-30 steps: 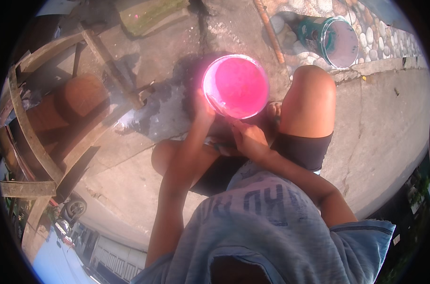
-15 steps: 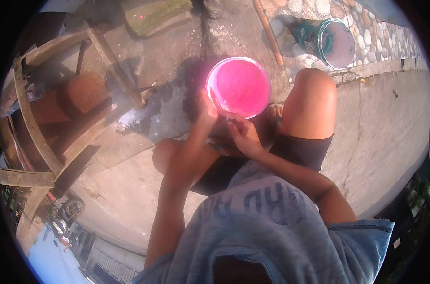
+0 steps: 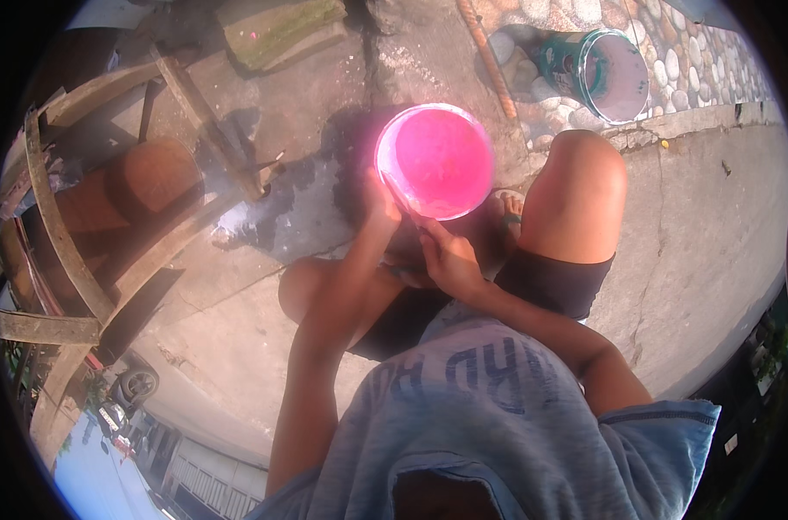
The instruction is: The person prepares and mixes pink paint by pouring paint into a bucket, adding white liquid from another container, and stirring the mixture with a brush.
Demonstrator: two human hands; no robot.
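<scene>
A bright pink bucket [image 3: 441, 160] with a pale rim sits in front of me, its mouth facing up toward me; glare washes out its inside. My left hand [image 3: 382, 201] holds the bucket at its near left side, the fingers partly hidden against the wall. Close by, at the near rim, is my right hand [image 3: 450, 258], closed with thumb and fingers pinched together. A thin dark bit shows at its fingertips, too small to name.
A teal bucket [image 3: 576, 69] lies on its side on pebbled paving at the far right. Along the left stands a wooden frame [image 3: 69, 225] beside a rusty brown cylinder [image 3: 155, 186]. A mossy slab [image 3: 281, 30] and a rusty rod [image 3: 487, 56] lie beyond the pink bucket.
My right hand has shifted slightly down and right at the rim. The pink bucket has moved a touch left in view; my left hand keeps its place on it.
</scene>
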